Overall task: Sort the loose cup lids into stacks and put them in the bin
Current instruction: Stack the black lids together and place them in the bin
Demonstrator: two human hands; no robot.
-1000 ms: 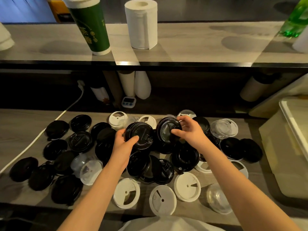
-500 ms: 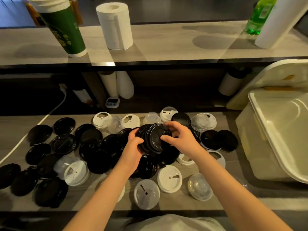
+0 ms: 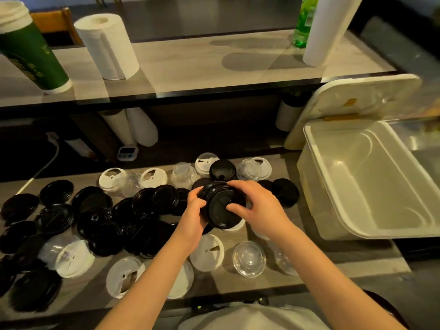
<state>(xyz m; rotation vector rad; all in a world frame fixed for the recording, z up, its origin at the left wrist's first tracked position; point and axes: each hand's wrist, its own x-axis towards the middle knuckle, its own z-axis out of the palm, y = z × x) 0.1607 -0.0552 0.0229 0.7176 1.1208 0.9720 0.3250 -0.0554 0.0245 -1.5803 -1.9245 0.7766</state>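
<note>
The left hand (image 3: 195,216) and the right hand (image 3: 260,208) hold a stack of black lids (image 3: 217,210) between them, above the desk (image 3: 319,265). The stack is tilted on edge, with its flat face toward the camera. The left hand curls round the stack's left edge. The right hand's thumb presses on the face, and its fingers curl over the upper right edge. The bin (image 3: 371,182) stands open to the right of the hands, apart from the stack. To the left of the hands, loose black lids (image 3: 95,217) lie spread. White lids (image 3: 207,252) and clear lids (image 3: 248,258) lie near the desk's front edge.
</note>
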